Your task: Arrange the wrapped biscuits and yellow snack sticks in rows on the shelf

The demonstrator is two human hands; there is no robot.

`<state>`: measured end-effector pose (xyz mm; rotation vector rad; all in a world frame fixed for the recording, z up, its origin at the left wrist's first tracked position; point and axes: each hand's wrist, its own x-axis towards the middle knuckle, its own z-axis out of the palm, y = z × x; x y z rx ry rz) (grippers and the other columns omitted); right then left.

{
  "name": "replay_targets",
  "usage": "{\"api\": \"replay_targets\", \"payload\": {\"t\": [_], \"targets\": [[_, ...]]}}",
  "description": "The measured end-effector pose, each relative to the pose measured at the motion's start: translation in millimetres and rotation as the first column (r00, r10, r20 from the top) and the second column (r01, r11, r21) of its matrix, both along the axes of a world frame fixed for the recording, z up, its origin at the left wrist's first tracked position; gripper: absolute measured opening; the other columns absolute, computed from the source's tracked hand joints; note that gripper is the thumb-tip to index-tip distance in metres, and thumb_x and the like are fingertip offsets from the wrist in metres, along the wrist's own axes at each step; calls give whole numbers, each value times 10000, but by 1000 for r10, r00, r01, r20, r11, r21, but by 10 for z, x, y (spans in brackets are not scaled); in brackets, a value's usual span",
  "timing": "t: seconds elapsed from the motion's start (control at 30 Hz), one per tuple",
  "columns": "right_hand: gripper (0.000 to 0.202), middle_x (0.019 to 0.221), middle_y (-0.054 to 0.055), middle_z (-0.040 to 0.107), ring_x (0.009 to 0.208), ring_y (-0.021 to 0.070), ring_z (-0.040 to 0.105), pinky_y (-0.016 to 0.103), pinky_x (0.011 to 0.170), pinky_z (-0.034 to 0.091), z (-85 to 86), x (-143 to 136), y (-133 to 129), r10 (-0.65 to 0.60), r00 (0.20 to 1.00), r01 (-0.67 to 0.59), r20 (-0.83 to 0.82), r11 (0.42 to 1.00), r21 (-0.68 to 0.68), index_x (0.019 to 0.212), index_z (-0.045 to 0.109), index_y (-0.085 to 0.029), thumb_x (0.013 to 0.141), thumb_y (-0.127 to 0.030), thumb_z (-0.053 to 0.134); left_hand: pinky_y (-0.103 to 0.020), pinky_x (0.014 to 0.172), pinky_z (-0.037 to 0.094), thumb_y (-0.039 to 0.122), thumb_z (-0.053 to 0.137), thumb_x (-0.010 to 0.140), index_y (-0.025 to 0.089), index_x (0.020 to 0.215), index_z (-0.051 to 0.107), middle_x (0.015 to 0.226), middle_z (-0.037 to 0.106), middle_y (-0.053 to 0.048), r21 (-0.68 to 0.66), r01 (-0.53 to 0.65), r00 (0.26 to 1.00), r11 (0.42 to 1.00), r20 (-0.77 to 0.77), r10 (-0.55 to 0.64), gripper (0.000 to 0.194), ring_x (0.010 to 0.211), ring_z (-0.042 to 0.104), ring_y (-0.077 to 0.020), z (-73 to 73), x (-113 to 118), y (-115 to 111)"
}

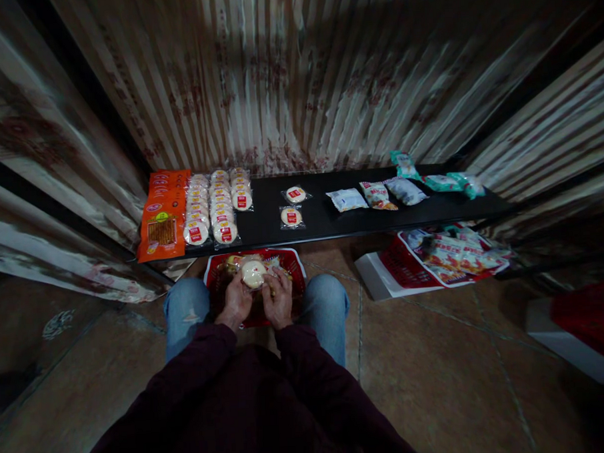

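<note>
Packet point(255, 274) | I grasp it between left hand point(236, 299) and right hand point(279, 296) | slack pinch could drop it into basket point(300, 266)

Dim light leaves the far curtain point(280, 87) shadowed up top, the floor point(438, 374) dark at near right, edges stretched and soft.

On the shelf point(268, 211), left to right, lie a packet point(162, 216), 3 columns of round packs point(223, 206), 2 separate packs point(291, 217) and snack bags point(379, 196), with 1 basket point(298, 270) before it between the knees point(327, 302) and 1 more basket point(404, 262) farther right.
</note>
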<state>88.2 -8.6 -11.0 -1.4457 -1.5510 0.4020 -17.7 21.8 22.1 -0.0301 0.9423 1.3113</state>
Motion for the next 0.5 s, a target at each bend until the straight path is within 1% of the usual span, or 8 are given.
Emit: {"api": "replay_targets", "payload": {"t": [0.1, 0.23, 0.3, 0.37, 0.43, 0.5], "targets": [[278, 1232, 120, 587, 1173, 248, 492, 457, 1024, 399, 28, 3, 0, 37, 997, -35, 65, 999, -34, 1064, 659, -178, 883, -266, 466, -245, 798, 511, 211, 518, 867, 131, 1004, 665, 855, 724, -42, 0, 11, 999, 1000, -39, -11, 216, 800, 662, -139, -9, 22, -22], [404, 1246, 141, 600, 1176, 255, 516, 439, 1020, 409, 69, -16, -14, 87, 994, -80, 64, 991, -102, 1223, 580, -144, 891, -346, 468, -247, 791, 510, 278, 550, 852, 136, 974, 671, 867, 720, -45, 11, 46, 997, 999, -62, -45, 223, 804, 661, -144, -63, 42, -69], [468, 1256, 150, 601, 1174, 257, 533, 423, 1009, 424, 98, -23, -28, 105, 994, -100, 35, 986, -132, 1275, 541, -131, 887, -383, 473, -243, 757, 509, 308, 574, 836, 138, 960, 671, 854, 716, -42, -13, 55, 996, 998, -73, -56, 231, 779, 657, -140, -110, 42, -93], [516, 1259, 148, 605, 1164, 259, 553, 408, 994, 438, 126, -26, -41, 115, 993, -115, -10, 979, -169, 1303, 516, -132, 871, -414, 495, -232, 731, 500, 303, 631, 788, 140, 949, 673, 860, 714, -42, -28, 70, 993, 997, -95, -73, 233, 766, 651, -134, -149, 37, -114], [546, 1234, 144, 624, 1123, 263, 588, 395, 963, 459, 145, -23, -50, 99, 993, -113, -72, 967, -227, 1307, 511, -136, 851, -437, 524, -224, 719, 488, 255, 691, 715, 149, 977, 676, 903, 715, -45, 6, 111, 985, 994, -130, -109, 283, 778, 648, -132, -165, 32, -133], [536, 1144, 126, 672, 1023, 258, 639, 380, 907, 487, 151, -12, -49, 67, 986, -111, -152, 946, -305, 1293, 522, -145, 849, -447, 524, -229, 729, 479, 213, 725, 650, 171, 1032, 673, 952, 715, -44, 60, 165, 973, 985, -171, -152, 387, 812, 646, -139, -155, 28, -147]]}}
